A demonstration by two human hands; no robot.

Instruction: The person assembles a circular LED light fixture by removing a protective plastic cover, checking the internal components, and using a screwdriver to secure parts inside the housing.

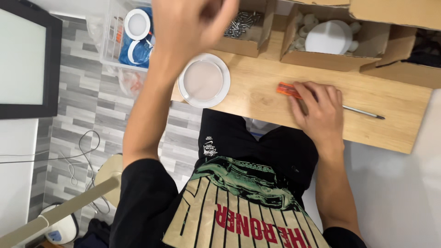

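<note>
My right hand point(319, 110) lies on the wooden table point(257, 96), its fingers closed over a screwdriver. The screwdriver's orange handle point(285, 88) sticks out to the left of the fingers. Its thin metal shaft point(365, 112) points right. My left hand point(193, 23) is raised and blurred, with curled fingers, just left of an open cardboard box of screws point(243, 23); whether it holds anything is not visible. Below that hand a round white lamp disc point(203, 80) rests on the table's left end.
A cardboard box of white round parts point(328, 36) and more cardboard boxes point(404, 64) line the table's far side. A clear bin of round lamps point(133, 32) stands left of the table. A black-framed panel point(23, 59) and cables point(82, 151) are on the tiled floor.
</note>
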